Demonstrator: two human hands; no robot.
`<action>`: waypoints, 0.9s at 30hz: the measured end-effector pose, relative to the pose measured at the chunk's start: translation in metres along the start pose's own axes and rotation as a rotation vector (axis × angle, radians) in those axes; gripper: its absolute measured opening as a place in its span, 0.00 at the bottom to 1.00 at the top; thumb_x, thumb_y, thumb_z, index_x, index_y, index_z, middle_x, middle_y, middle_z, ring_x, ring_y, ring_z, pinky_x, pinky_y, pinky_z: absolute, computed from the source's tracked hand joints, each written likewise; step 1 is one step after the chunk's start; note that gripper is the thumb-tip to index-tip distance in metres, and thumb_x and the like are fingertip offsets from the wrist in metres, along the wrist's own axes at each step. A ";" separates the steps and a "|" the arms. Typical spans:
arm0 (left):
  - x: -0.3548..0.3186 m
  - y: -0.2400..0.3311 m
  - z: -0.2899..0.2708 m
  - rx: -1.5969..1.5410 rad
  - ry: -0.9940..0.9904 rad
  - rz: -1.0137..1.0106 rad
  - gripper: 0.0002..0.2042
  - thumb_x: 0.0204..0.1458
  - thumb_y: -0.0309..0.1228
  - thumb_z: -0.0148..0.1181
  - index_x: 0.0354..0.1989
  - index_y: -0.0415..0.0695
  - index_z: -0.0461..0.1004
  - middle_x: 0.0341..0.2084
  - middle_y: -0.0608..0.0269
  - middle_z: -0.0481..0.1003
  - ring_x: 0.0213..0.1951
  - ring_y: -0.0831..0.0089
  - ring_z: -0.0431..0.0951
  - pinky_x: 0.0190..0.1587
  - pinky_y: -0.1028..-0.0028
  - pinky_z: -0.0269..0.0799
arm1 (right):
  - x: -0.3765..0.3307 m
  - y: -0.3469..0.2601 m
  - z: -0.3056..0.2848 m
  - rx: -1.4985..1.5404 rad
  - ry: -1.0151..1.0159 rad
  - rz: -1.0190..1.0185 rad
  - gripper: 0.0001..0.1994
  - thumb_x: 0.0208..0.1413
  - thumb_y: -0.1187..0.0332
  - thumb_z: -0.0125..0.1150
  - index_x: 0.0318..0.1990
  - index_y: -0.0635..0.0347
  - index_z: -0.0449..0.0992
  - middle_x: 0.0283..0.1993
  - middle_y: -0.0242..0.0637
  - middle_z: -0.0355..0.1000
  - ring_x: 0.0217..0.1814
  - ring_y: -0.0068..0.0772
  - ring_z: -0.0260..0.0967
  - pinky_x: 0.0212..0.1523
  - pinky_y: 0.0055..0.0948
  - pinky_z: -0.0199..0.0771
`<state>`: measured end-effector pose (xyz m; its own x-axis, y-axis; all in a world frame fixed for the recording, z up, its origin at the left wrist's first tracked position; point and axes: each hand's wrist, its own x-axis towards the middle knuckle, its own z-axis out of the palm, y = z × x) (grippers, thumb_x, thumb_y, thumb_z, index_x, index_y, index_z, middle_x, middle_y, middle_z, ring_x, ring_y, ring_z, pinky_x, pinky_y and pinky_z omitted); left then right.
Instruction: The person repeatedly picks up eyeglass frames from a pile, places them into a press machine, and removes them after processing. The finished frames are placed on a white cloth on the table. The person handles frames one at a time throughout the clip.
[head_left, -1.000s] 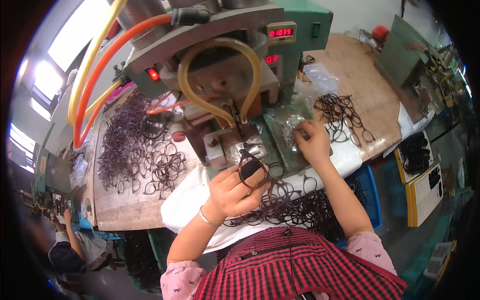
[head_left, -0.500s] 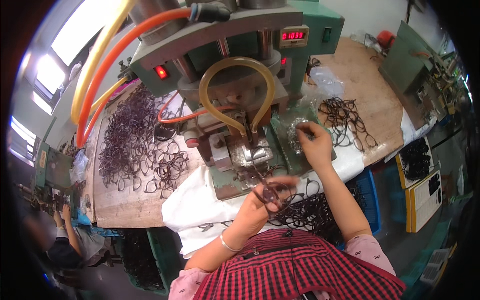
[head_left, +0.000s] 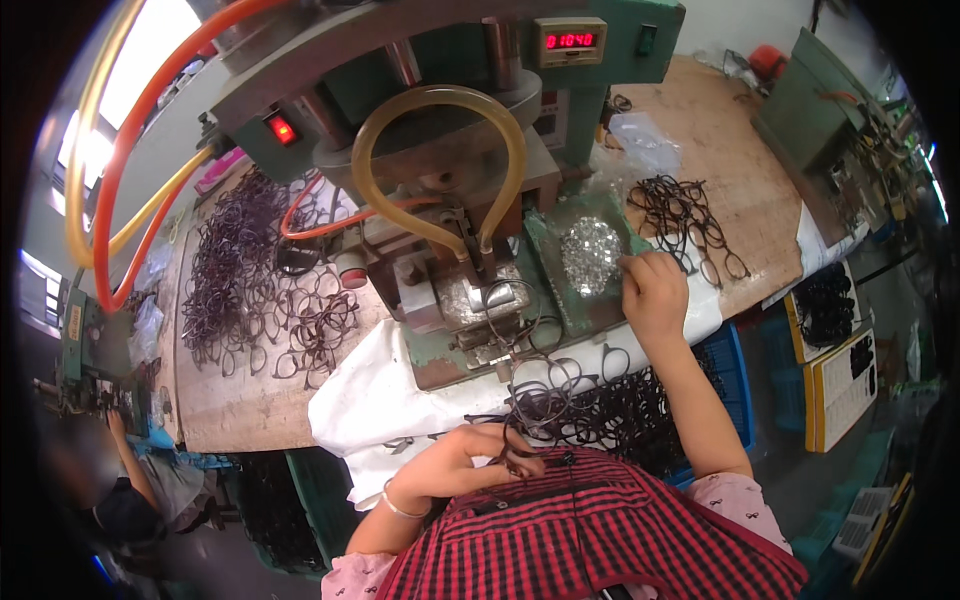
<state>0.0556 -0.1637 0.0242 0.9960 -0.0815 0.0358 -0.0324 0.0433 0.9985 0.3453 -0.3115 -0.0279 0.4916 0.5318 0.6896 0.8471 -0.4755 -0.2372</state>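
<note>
My left hand point(head_left: 465, 462) is drawn in close to the apron, its fingers closed on a dark eyeglass frame point(head_left: 518, 458). My right hand point(head_left: 657, 292) is beside the right edge of a green tray point(head_left: 548, 268) with a heap of small shiny clear pieces point(head_left: 591, 256). Its thumb and fingertips are pinched together; anything between them is too small to make out. In front of me stands a green press point(head_left: 440, 180) with a looped yellowish tube. Another dark eyeglass frame point(head_left: 539, 333) sits at its metal fixture point(head_left: 465, 303), away from both hands.
Many dark eyeglass frames point(head_left: 225, 270) lie piled on the table at left, with a smaller pile point(head_left: 690, 215) at right. More fill a blue crate point(head_left: 735, 385) below the white cloth point(head_left: 370, 395). At far left, another person point(head_left: 130, 500) works at a machine.
My left hand has pulled back from the press toward the apron with the eyeglass frame. My right hand has moved off the shiny pieces to the tray's right edge. The view has shifted slightly.
</note>
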 end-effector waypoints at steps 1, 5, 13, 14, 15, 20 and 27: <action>-0.004 0.008 -0.006 0.171 0.004 0.006 0.07 0.45 0.23 0.68 0.33 0.37 0.81 0.34 0.57 0.80 0.36 0.67 0.78 0.40 0.70 0.72 | 0.006 -0.003 0.002 -0.035 -0.062 0.005 0.07 0.43 0.77 0.61 0.31 0.56 0.79 0.32 0.36 0.72 0.40 0.41 0.71 0.34 0.37 0.68; -0.024 0.020 -0.036 0.586 0.053 -0.078 0.08 0.39 0.20 0.71 0.31 0.37 0.82 0.24 0.60 0.78 0.26 0.68 0.75 0.33 0.71 0.71 | 0.024 -0.018 0.001 -0.085 -0.185 0.002 0.07 0.42 0.78 0.59 0.30 0.57 0.78 0.32 0.38 0.73 0.39 0.44 0.70 0.35 0.40 0.68; -0.045 0.013 -0.068 0.020 0.875 -0.078 0.11 0.45 0.13 0.52 0.37 0.30 0.77 0.14 0.75 0.65 0.15 0.89 0.59 0.19 0.84 0.48 | 0.038 -0.049 -0.018 0.694 -0.115 0.293 0.09 0.48 0.74 0.64 0.38 0.63 0.78 0.34 0.39 0.78 0.40 0.39 0.75 0.44 0.32 0.72; -0.043 0.011 -0.074 0.006 0.932 0.108 0.11 0.47 0.15 0.51 0.39 0.31 0.74 0.15 0.73 0.66 0.15 0.89 0.59 0.19 0.85 0.46 | 0.047 -0.064 -0.021 0.788 -0.130 0.313 0.12 0.49 0.73 0.65 0.42 0.63 0.76 0.35 0.38 0.79 0.41 0.36 0.76 0.45 0.30 0.72; -0.036 0.017 -0.074 -0.059 0.975 0.287 0.11 0.48 0.16 0.52 0.41 0.31 0.72 0.18 0.68 0.69 0.18 0.85 0.64 0.22 0.85 0.53 | 0.059 -0.081 -0.023 0.885 -0.141 0.323 0.15 0.51 0.72 0.65 0.46 0.63 0.75 0.36 0.38 0.80 0.42 0.33 0.77 0.47 0.28 0.72; 0.018 0.055 -0.045 0.395 0.922 0.591 0.13 0.56 0.33 0.61 0.39 0.32 0.77 0.33 0.54 0.75 0.35 0.68 0.74 0.42 0.73 0.69 | 0.062 -0.131 0.002 1.308 -0.234 0.418 0.22 0.53 0.71 0.65 0.54 0.69 0.66 0.37 0.38 0.80 0.44 0.26 0.76 0.50 0.25 0.70; 0.033 0.122 -0.024 0.910 0.967 0.483 0.08 0.43 0.20 0.69 0.33 0.37 0.83 0.26 0.59 0.78 0.30 0.73 0.74 0.37 0.74 0.69 | 0.055 -0.136 -0.005 1.346 -0.218 0.442 0.23 0.54 0.75 0.63 0.56 0.68 0.64 0.39 0.37 0.78 0.44 0.23 0.74 0.48 0.23 0.70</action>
<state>0.0864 -0.1375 0.1464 0.5226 0.4776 0.7062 -0.0527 -0.8087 0.5859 0.2560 -0.2213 0.0459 0.6764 0.6718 0.3019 0.1020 0.3204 -0.9418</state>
